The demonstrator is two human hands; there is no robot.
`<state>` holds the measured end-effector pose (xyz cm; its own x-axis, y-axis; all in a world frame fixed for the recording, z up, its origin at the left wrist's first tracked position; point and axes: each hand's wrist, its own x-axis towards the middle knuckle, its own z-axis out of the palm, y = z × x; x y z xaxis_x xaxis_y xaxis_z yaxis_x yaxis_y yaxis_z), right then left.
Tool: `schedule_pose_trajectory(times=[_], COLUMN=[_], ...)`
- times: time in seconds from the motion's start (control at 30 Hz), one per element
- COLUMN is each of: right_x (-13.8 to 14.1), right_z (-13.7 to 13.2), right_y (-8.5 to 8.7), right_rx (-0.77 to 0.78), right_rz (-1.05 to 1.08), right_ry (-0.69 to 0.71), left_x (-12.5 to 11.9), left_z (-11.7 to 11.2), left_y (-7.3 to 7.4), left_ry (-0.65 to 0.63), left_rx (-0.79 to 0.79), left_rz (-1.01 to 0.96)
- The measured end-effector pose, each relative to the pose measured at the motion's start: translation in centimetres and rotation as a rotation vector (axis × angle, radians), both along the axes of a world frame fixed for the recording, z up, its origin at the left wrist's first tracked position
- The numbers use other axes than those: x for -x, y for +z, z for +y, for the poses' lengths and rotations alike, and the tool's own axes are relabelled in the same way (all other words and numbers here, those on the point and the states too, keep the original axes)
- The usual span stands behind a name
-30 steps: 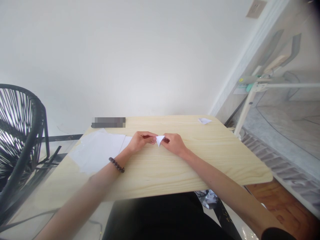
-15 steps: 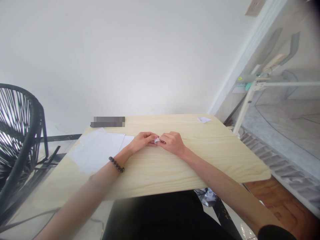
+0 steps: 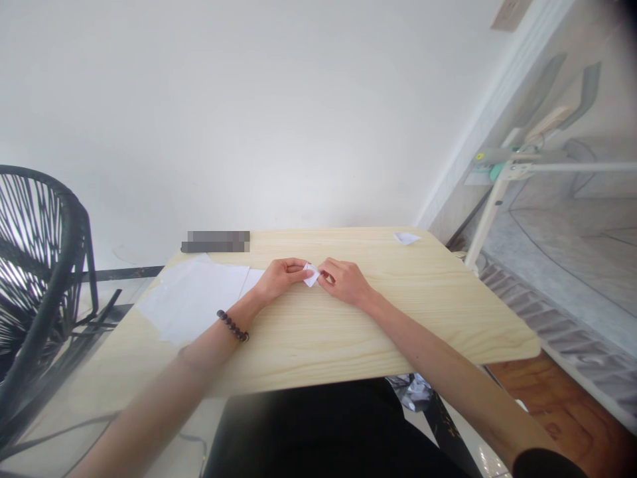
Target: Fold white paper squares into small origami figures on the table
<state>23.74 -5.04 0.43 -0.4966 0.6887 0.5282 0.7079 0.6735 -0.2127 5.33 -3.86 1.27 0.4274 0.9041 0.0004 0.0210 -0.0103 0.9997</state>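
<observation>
A small folded piece of white paper [image 3: 312,276] is held between my two hands, just above the table. My left hand [image 3: 280,277] pinches its left side, thumb in front and fingers behind. At the paper's right edge, the thumb and fingertips of my right hand [image 3: 344,281] are closed on it. The fine folds are too small to make out. Beside my left forearm lie loose sheets of white paper [image 3: 194,302], partly overlapping. Another folded white paper piece [image 3: 407,238] rests near the table's far right corner.
The light wood table [image 3: 438,318] stands against a white wall. A dark, pixelated flat object [image 3: 216,242] lies at its back left. A black woven chair [image 3: 64,232] is on the left. At the right is a white metal frame [image 3: 490,216].
Between my hands the folded paper has turned and more of its face shows. My right hand's fingers have shifted slightly up and loosened from their tighter curl.
</observation>
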Motion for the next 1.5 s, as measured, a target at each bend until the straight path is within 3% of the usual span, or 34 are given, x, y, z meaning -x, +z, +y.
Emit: schedule_pose_trajectory(times=[0.33,0.73,0.97,1.27,1.5], right_x=[-0.7,-0.4,-0.5,-0.2,-0.3], right_z=[-0.1,0.3,0.6,0.7,0.8], right_y=[0.3,-0.1,-0.5,-0.2,-0.4], right_rx=[0.267,0.264,0.344,0.382,0.315], right_rz=[0.168,0.282,0.367,0.472,0.449], right_ry=[0.122,0.099,0.082,0.084,0.061], left_x=[0.1,0.3,0.4,0.0,0.1], left_z=[0.3,0.5,0.7,0.9,0.4], left_y=[-0.3,-0.6,-0.7,-0.8,-0.5], left_ry=[0.059,0.026,0.068,0.146,0.028], left_rx=[-0.143,-0.106,-0.212,-0.167,-0.259], left_rz=[0.0,0.0,0.079,-0.061,0.08])
